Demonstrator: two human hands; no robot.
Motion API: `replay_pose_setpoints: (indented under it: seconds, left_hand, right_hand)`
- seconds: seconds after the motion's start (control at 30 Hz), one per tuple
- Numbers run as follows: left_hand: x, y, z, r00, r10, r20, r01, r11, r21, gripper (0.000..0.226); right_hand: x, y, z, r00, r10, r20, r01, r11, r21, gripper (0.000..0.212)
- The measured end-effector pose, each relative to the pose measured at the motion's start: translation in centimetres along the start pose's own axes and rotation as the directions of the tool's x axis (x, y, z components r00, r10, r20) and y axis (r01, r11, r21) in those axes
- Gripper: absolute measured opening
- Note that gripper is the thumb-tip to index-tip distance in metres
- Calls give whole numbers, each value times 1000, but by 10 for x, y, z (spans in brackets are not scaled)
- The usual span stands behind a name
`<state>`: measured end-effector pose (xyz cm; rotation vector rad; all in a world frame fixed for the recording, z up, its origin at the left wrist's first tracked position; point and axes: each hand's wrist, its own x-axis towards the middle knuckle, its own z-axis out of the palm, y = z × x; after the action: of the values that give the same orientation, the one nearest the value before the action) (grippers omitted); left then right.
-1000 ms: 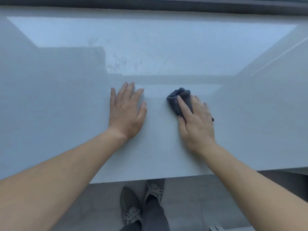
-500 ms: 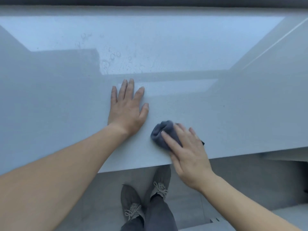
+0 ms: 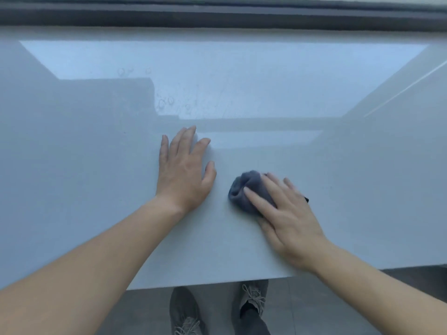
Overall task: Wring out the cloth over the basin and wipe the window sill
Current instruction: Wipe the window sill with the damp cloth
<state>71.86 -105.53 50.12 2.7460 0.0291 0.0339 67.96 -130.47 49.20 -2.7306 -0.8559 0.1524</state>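
Note:
A bunched dark grey cloth [image 3: 244,189] lies on the glossy pale grey window sill [image 3: 96,177], right of centre. My right hand [image 3: 287,216] presses down on it with the fingers spread over its right part. My left hand [image 3: 185,169] rests flat on the sill just left of the cloth, fingers apart, holding nothing. No basin is in view.
The dark window frame [image 3: 217,16] runs along the far edge of the sill. Several water drop marks [image 3: 167,101] sit on the sill beyond my left hand. Below the sill's near edge are a grey floor and my two dark shoes [image 3: 183,313].
My right hand drew the cloth from the middle of the sill toward the near edge, then pushed it a little away again. My left hand stayed flat in place.

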Motion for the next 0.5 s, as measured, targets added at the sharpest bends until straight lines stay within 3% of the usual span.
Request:
replay_pose_setpoints:
  seconds: [0.07,0.13,0.23,0.3,0.37,0.5]
  left_hand:
    - [19,8,3,1000,5,9,-5,1000,-25,52]
    - [44,14,8,1000,-3,-3,2,999,-43,54]
    - [84,22,16,1000,-10,-21,9,999,-33,53]
    - [108,26,21,1000,-4,-21,3,1000,-8,50]
    - [131,30,26,999,7,-32,-7,1000,18,50]
    - [161,39,32,998,-60,5,60,998,35,54]
  right_hand:
    - [-15,5,-4,972,-208,112,211,977,-14,64]
    - [10,32,-11,956,-256,143,260,966,-8,64]
    - [89,81,-20,1000,8,14,-8,1000,6,57]
    - [138,106,-29,975,216,-54,-212,975,63,56]
    - [150,106,-28,952,289,-98,-281,956,83,56]
    - [102,96,-23,1000,23,-10,-23,999,30,53]
